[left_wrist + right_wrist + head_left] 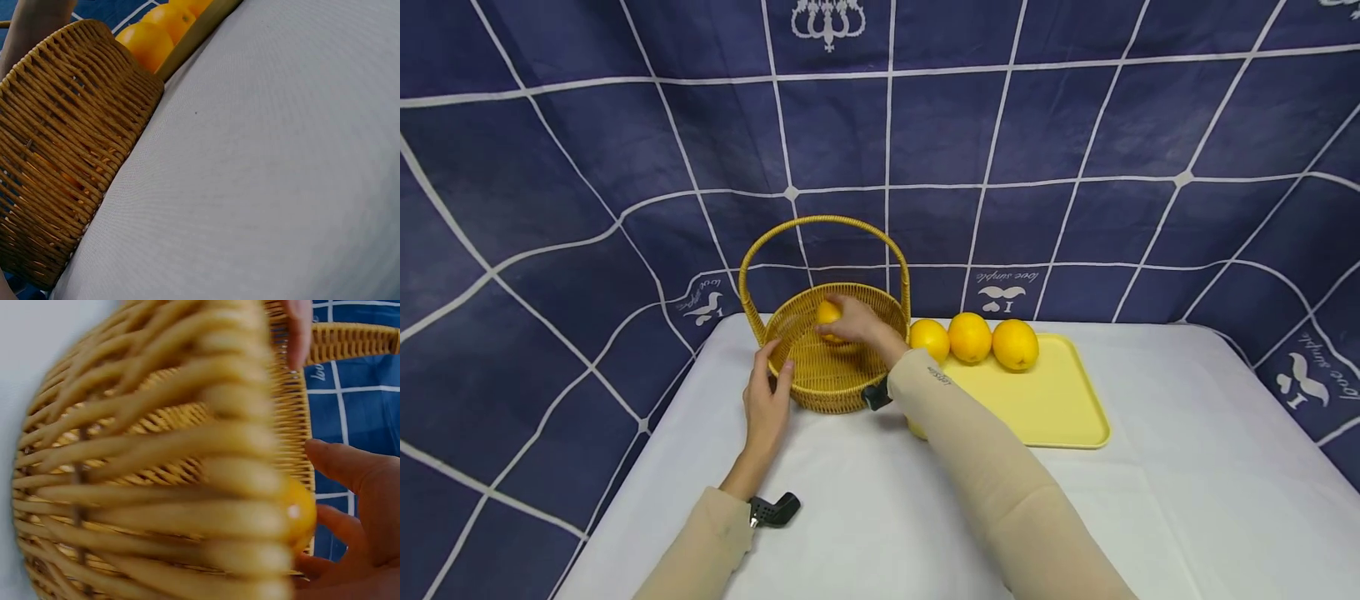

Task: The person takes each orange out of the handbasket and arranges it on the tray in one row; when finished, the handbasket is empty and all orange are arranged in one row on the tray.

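Note:
A woven yellow basket (831, 385) with an arched handle stands on the white table. Inside it, my right hand (853, 323) grips an orange (828, 315), held low over the basket's floor. The right wrist view shows the same orange (299, 511) behind the basket's weave (187, 481), with my fingers curled round it. My left hand (767, 392) rests against the basket's near left rim, thumb and fingers on the wall. The basket wall (56, 156) fills the left of the left wrist view; that hand itself is not visible there.
A yellow tray (1045, 400) lies right of the basket, with three oranges (970, 337) lined along its far edge; one orange (145, 44) shows in the left wrist view. A dark blue checked cloth hangs behind. White tablecloth (1187, 467) spreads to the front and right.

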Tool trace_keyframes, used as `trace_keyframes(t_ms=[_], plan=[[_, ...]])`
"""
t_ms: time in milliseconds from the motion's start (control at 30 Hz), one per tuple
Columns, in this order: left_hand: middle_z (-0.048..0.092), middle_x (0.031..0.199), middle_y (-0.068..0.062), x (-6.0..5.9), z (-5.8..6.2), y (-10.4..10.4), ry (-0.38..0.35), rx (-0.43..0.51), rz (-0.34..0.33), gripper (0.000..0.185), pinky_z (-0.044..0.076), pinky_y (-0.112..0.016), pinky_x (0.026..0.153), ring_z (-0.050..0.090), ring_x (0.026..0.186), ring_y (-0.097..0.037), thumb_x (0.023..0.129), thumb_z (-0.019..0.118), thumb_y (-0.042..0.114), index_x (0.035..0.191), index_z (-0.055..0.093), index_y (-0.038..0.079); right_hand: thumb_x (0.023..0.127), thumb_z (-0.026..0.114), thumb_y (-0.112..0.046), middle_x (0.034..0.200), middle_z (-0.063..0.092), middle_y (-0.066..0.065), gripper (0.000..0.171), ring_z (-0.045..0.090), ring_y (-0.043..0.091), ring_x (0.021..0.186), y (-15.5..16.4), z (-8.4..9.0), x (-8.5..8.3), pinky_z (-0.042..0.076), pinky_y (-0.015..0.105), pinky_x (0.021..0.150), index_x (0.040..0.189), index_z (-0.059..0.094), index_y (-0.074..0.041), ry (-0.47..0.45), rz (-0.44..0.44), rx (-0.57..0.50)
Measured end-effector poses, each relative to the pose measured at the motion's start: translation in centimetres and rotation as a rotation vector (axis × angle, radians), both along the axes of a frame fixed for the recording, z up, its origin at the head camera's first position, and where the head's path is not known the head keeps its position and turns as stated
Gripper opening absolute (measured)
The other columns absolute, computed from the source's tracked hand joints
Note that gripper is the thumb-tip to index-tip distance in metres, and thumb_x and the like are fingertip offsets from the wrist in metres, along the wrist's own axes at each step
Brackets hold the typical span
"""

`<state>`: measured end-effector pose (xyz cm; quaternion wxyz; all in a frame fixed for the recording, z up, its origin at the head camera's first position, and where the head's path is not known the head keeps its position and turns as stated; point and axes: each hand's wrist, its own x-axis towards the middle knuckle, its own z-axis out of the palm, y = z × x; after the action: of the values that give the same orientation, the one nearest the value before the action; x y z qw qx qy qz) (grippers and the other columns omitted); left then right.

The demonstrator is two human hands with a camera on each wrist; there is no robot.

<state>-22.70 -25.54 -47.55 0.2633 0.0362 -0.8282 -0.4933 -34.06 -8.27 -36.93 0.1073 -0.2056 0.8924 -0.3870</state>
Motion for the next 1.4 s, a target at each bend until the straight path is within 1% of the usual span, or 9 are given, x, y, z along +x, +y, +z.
trace_keyframes(t_ms=[167,267,500,700,767,933,1100,1267,1400], plan=[[0.049,0.162,-0.008,0.4,-0.2,0.1,-0.003,-0.004,0.005,0.046,0.043,-0.051,0.12,0.05,0.146,-0.028,0.11,0.054,0.032,0.155,0.047,0.021,0.094,0.08,-0.025,0.142,0.063,0.013,0.062,0.06,0.031,0.125,-0.4,-1.3,0.5,0.052,0.042,0.104,0.15,0.057,-0.015,0.053,0.011,0.052],[0.049,0.162,-0.007,0.4,-0.1,0.1,0.003,-0.013,0.005,0.046,0.041,-0.051,0.121,0.049,0.147,-0.027,0.11,0.054,0.032,0.155,0.047,0.021,0.094,0.08,-0.023,0.141,0.064,0.013,0.057,0.06,0.031,0.125,-0.3,-1.9,0.7,0.053,0.042,0.103,0.147,0.059,-0.015,0.079,0.025,0.086],[0.049,0.162,-0.009,0.2,-0.1,0.2,0.008,-0.017,0.005,0.046,0.04,-0.052,0.122,0.049,0.147,-0.029,0.11,0.054,0.031,0.155,0.048,0.02,0.094,0.081,-0.027,0.144,0.063,0.013,0.063,0.06,0.032,0.127,0.6,-2.2,1.0,0.053,0.043,0.105,0.15,0.057,-0.015,0.093,0.033,0.082],[0.049,0.162,-0.01,0.3,-0.2,0.3,-0.006,-0.013,0.002,0.046,0.041,-0.054,0.121,0.05,0.146,-0.032,0.11,0.054,0.031,0.155,0.047,0.021,0.09,0.085,-0.032,0.144,0.064,0.013,0.068,0.056,0.036,0.131,1.5,-2.2,1.7,0.053,0.043,0.106,0.149,0.058,-0.012,0.11,-0.033,0.07],[0.049,0.162,-0.01,0.4,-0.1,0.4,-0.004,-0.008,0.004,0.045,0.04,-0.054,0.121,0.049,0.146,-0.032,0.11,0.054,0.031,0.155,0.048,0.022,0.088,0.085,-0.034,0.142,0.066,0.012,0.068,0.056,0.037,0.13,1.9,-2.1,2.1,0.054,0.043,0.103,0.147,0.059,-0.011,0.14,-0.067,0.048],[0.049,0.162,-0.008,0.6,-0.1,0.6,-0.012,0.007,0.004,0.046,0.041,-0.054,0.121,0.049,0.146,-0.032,0.11,0.054,0.032,0.155,0.048,0.022,0.086,0.085,-0.036,0.136,0.068,0.009,0.068,0.062,0.034,0.119,3.8,-0.8,3.7,0.057,0.044,0.093,0.144,0.06,-0.011,0.229,-0.137,-0.089],[0.05,0.161,-0.007,0.7,0.0,0.5,0.004,0.008,0.01,0.045,0.043,-0.052,0.118,0.051,0.145,-0.029,0.11,0.054,0.032,0.153,0.049,0.021,0.085,0.084,-0.04,0.136,0.068,0.008,0.069,0.06,0.034,0.117,6.9,1.0,5.5,0.059,0.044,0.09,0.144,0.06,-0.014,0.245,-0.18,-0.205],[0.051,0.16,-0.007,0.6,0.2,0.3,0.035,0.002,0.01,0.044,0.043,-0.052,0.117,0.051,0.145,-0.028,0.11,0.055,0.029,0.153,0.05,0.019,0.084,0.082,-0.046,0.132,0.07,0.005,0.068,0.054,0.034,0.114,10.2,2.0,6.6,0.054,0.046,0.089,0.142,0.062,-0.018,0.265,-0.211,-0.216],[0.05,0.161,-0.007,0.5,0.0,0.3,0.027,-0.003,-0.001,0.045,0.043,-0.052,0.118,0.05,0.146,-0.028,0.11,0.055,0.03,0.153,0.049,0.018,0.083,0.082,-0.046,0.131,0.071,0.004,0.065,0.061,0.031,0.109,13.3,2.3,7.3,0.051,0.048,0.092,0.139,0.064,-0.02,0.303,-0.247,-0.209]])
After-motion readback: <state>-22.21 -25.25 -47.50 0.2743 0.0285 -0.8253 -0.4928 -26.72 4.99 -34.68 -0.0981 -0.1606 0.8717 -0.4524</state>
